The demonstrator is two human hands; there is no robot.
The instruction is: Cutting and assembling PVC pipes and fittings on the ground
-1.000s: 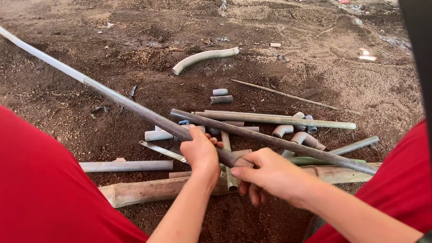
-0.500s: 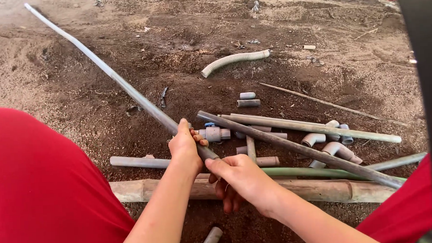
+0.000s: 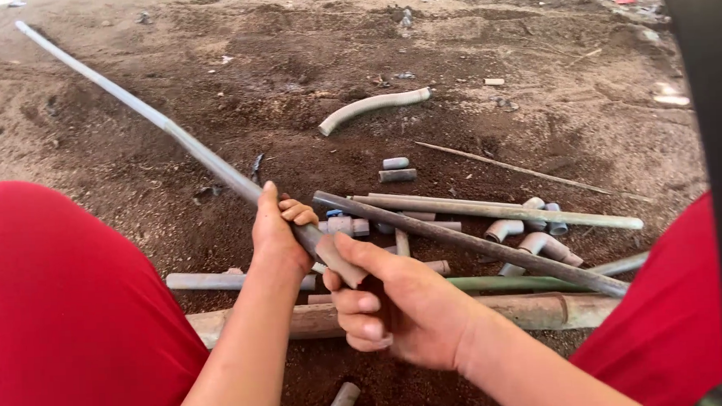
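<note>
- A long grey pipe (image 3: 134, 107) was gripped near its lower end by the left hand (image 3: 278, 230), the fingers (image 3: 296, 212) wrapped fully round it – no gap could be seen.
- The pipe was slanted from the far left corner of the dirt ground (image 3: 292, 61) down toward the middle of the view, its near end reaching the right hand (image 3: 397, 306).
- The right hand was held just below and beside the left, thumb laid along the pipe's end and the other fingers curled loosely inward; whether the pipe's tip was truly clasped in them could not be told.
- A darker pipe (image 3: 474, 243) was seen lying slantwise just behind the hands, propped across a heap of other pieces.
- Behind it a pale straight pipe (image 3: 505, 210) was laid nearly level, with grey elbow fittings (image 3: 530, 237) clustered at its right part.
- A green pipe (image 3: 516, 283) was lying under the darker pipe, and a thick bamboo pole (image 3: 541, 309) was laid across the ground nearest the person.
- Two short pipe stubs (image 3: 396, 170) were seen a little farther off, and a curved pipe piece (image 3: 374, 106) lay well apart, farther out on the dirt.
- Red trouser legs (image 3: 69, 317) were seen at both sides of the heap.
</note>
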